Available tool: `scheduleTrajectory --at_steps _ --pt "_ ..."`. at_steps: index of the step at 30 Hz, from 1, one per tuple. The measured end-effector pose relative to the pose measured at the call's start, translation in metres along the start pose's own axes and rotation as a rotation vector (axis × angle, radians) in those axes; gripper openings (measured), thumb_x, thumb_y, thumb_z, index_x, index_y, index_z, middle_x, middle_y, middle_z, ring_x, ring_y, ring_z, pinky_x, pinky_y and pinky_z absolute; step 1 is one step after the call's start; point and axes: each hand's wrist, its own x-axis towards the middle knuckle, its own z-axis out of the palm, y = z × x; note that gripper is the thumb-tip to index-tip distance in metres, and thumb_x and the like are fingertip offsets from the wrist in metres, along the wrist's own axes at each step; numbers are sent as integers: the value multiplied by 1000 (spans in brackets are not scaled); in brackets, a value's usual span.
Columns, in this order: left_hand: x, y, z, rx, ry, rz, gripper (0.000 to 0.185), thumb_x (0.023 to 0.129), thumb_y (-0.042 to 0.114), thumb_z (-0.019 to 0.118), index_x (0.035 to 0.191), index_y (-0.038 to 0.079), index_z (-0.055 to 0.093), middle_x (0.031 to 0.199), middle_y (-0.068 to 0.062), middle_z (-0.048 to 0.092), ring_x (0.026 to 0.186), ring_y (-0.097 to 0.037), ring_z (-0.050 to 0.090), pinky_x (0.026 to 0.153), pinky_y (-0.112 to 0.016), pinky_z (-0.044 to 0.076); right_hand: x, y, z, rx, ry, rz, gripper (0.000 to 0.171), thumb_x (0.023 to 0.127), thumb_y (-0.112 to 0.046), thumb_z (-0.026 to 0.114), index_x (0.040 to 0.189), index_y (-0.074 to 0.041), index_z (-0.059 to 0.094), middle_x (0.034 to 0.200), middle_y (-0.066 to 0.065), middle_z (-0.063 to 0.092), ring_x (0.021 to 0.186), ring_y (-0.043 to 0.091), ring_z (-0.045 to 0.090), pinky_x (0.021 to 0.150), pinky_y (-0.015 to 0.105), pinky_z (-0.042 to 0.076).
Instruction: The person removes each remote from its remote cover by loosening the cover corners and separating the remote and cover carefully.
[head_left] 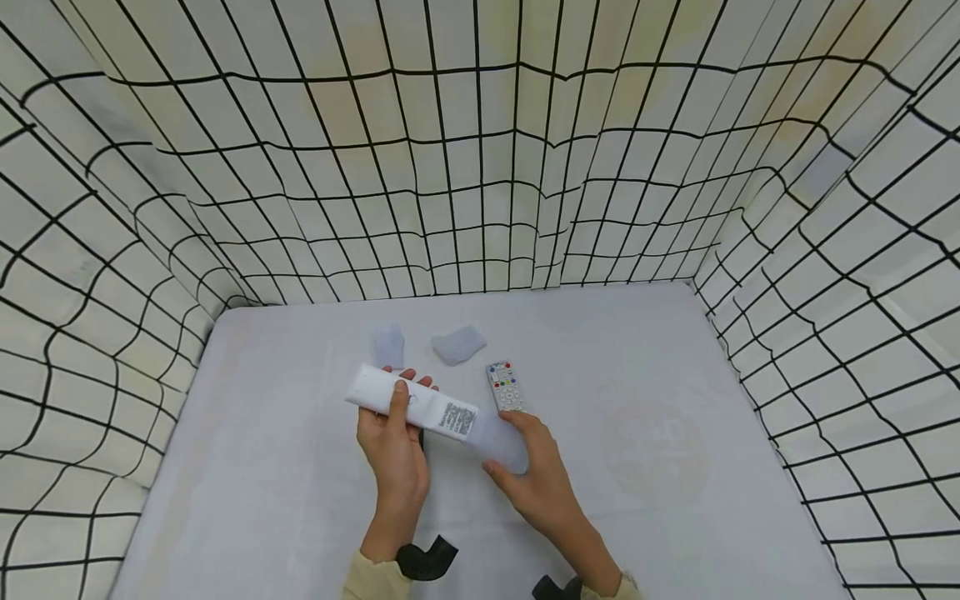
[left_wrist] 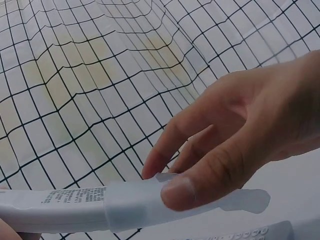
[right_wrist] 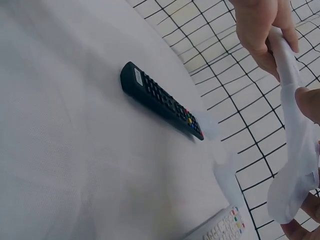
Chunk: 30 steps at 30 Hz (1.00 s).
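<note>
My left hand (head_left: 397,462) grips a long white remote control (head_left: 416,404), thumb across its upper face, with a block of printed text facing up. A frosted, see-through plastic sleeve (head_left: 501,443) covers the far right end of this remote, and its loose tip extends beyond. My right hand (head_left: 546,477) pinches the sleeve between thumb and fingers. In the left wrist view the right thumb presses on the sleeve (left_wrist: 135,205), whose mouth lies beside the printed text. Below the hands, a black remote control (right_wrist: 162,102) lies on the table, mostly hidden in the head view.
A second white remote control (head_left: 506,385) with coloured buttons lies just beyond the right hand. Two pale, flat sleeve-like pieces (head_left: 458,344) rest farther back on the white-covered table (head_left: 637,367). White walls with a black grid net (head_left: 480,167) enclose the table's back and sides.
</note>
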Motion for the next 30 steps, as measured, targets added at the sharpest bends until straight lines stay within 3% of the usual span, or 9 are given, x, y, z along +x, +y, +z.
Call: scheduleTrajectory --at_steps 3,6,18,30 --pt "-2 0 2 0 6 -2 45 107 20 60 146 3 45 126 -11 64 114 -26 73 101 -37 59 1 1 4 -101 65 -109 74 80 -19 92 144 -13 56 143 6 61 131 25 58 102 48 51" --pt "-4 0 3 3 -1 -17 48 107 20 59 148 1 42 127 -11 63 116 -28 72 101 -36 58 3 2 6 -149 88 -156 74 80 -20 92 144 -13 56 142 5 62 130 24 59 102 47 52" --pt "3 3 -2 9 -23 -84 44 108 21 58 146 6 43 131 -14 60 118 -28 72 104 -36 56 10 4 -4 -151 60 -201 65 82 -18 90 140 -17 61 135 1 66 124 21 63 99 42 56" --pt "3 2 -5 3 -27 -95 47 108 23 58 148 5 42 136 -17 58 126 -33 68 104 -36 56 11 6 -12 -163 31 -202 59 82 -19 90 135 -18 65 133 -1 67 122 18 63 98 41 54"
